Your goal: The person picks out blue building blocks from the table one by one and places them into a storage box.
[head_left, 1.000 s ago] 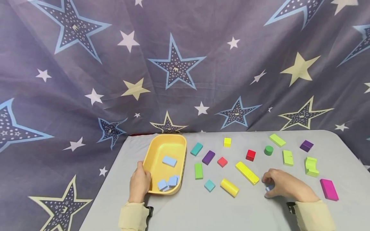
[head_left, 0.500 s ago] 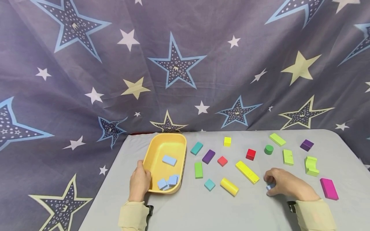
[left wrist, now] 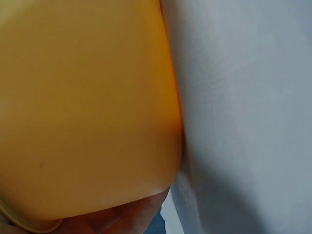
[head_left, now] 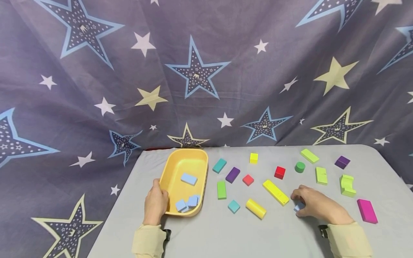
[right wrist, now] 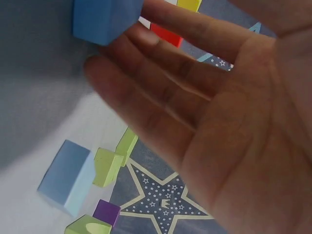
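Note:
At the left, my left hand grips the side of a yellow plastic basin, thumb at the rim; its fingers show under the wall in the left wrist view. Several light blue blocks lie in the basin. Low over the right of the table, my right hand pinches a light blue block between thumb and fingertips. The right wrist view shows this held block at the fingers' ends. A second light blue block lies on the table below that hand, hidden in the head view.
Left of my right hand lie a long yellow block, a yellow cylinder and a small teal block. Farther back are red, purple and green blocks. A magenta block is at the right. A star-patterned curtain hangs behind.
My right hand shifts slightly left with the light blue block, of which more now shows between the fingers. The left hand and basin stay put.

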Tool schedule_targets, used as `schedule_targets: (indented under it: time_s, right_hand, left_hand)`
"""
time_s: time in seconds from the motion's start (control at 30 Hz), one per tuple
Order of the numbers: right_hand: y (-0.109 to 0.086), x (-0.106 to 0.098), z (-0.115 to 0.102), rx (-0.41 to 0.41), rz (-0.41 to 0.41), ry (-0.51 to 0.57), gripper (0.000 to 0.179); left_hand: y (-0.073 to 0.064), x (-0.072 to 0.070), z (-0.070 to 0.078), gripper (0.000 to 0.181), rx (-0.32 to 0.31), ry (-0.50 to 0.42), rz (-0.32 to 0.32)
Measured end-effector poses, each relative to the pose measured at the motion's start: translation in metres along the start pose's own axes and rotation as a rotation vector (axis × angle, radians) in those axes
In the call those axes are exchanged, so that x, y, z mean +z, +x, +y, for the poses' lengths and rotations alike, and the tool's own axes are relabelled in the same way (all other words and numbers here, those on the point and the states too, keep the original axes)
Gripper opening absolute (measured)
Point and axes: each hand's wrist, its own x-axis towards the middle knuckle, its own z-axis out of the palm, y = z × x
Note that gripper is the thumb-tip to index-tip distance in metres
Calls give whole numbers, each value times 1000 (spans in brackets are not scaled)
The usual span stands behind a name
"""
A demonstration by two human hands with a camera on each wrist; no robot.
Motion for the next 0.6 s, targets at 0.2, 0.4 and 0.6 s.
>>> schedule_targets:
  time_s: [0.2, 0.4, 0.6]
  right_hand:
    - [1, 2, 3, -18, 36, -11, 26]
    - [3, 3, 0, -35, 75, -47, 24]
    - [6, 2, -2, -11, 64, -59, 23]
  left_hand:
    - [-1, -1, -2, 41, -5, 4, -13]
    - [-1, -1, -2, 41, -4, 6, -14]
    - [0, 0, -1, 41, -5, 4, -14]
